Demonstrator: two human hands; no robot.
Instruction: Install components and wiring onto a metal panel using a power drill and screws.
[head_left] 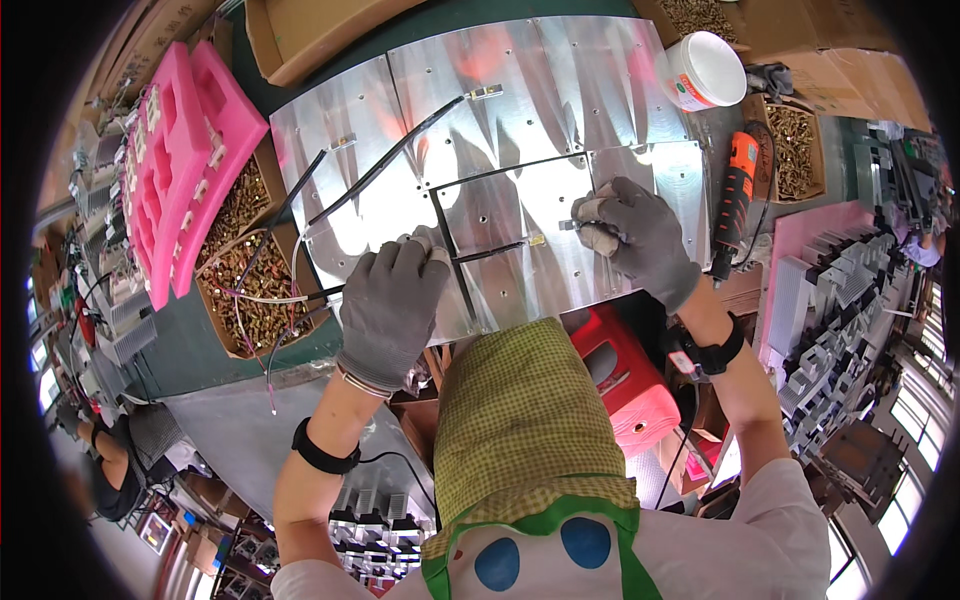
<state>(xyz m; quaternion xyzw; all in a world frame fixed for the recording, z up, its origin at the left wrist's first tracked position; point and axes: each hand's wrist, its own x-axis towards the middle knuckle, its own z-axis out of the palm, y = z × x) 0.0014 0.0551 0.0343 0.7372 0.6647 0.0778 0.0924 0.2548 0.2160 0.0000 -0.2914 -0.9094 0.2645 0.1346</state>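
Several shiny metal plates (480, 120) lie side by side before me, with small holes in them. My left hand (395, 300), in a grey glove, is closed at the near left of the plates. A black cable (490, 252) runs in from the left, passes under its fingers and ends in a small metal-tipped piece (538, 240). My right hand (640, 235), gloved too, has its fingers curled together over the right-hand near plate. A small metal bit (568, 225) shows by its fingertips; what they grip is mostly hidden. Two more black cables (390, 160) with small ends cross the far plates.
An orange-and-black power screwdriver (737, 190) lies right of the plates, below a white tub (708, 70). Cardboard boxes of brass-coloured fasteners (255, 295) stand left and right (795, 150). Pink foam trays (185, 170) are at left. A red plastic item (625, 375) sits below the plates' edge.
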